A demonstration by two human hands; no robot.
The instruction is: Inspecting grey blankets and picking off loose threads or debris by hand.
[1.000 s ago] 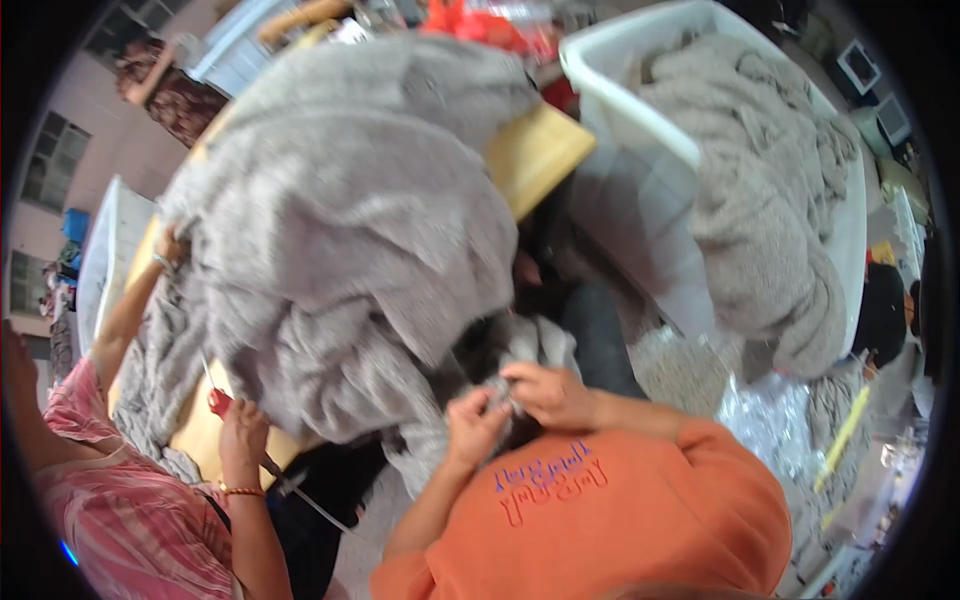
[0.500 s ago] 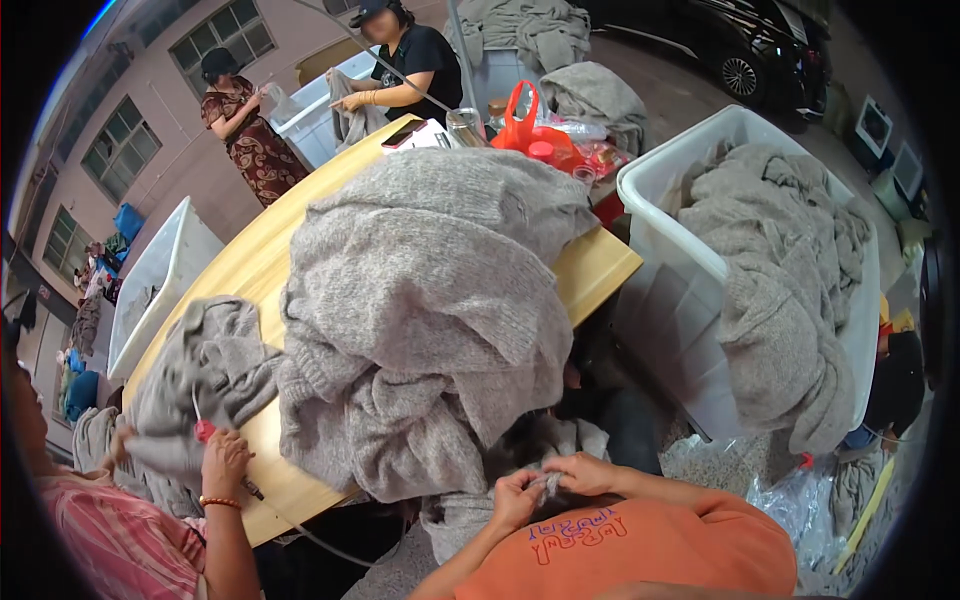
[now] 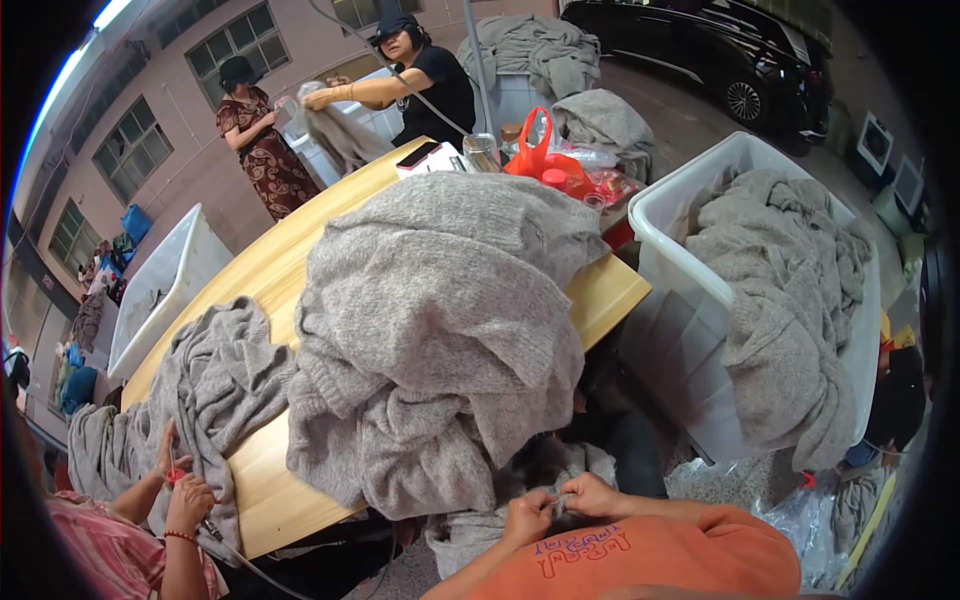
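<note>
My left hand point(image 3: 529, 518) and my right hand point(image 3: 590, 497) are close together at my orange shirt front. Their fingers are pinched on the edge of a grey knit garment point(image 3: 465, 538), which hangs off the near side of the table. Part of this garment hides behind my hands and in shadow. Just beyond it, a large heap of grey knitwear point(image 3: 430, 310) covers the middle of the wooden table point(image 3: 270, 480).
At the right stands a white plastic tub point(image 3: 675, 250) piled with grey knitwear. On the left, a co-worker's hands point(image 3: 185, 500) hold a red-and-metal tool on a hose by another grey garment point(image 3: 225, 370). A red bag point(image 3: 533, 150) and glass jar point(image 3: 481, 152) sit far back.
My hands have drawn slightly closer together, still on the garment. The left co-worker's hands and tool have moved nearer. A far co-worker has swung a grey garment toward the left.
</note>
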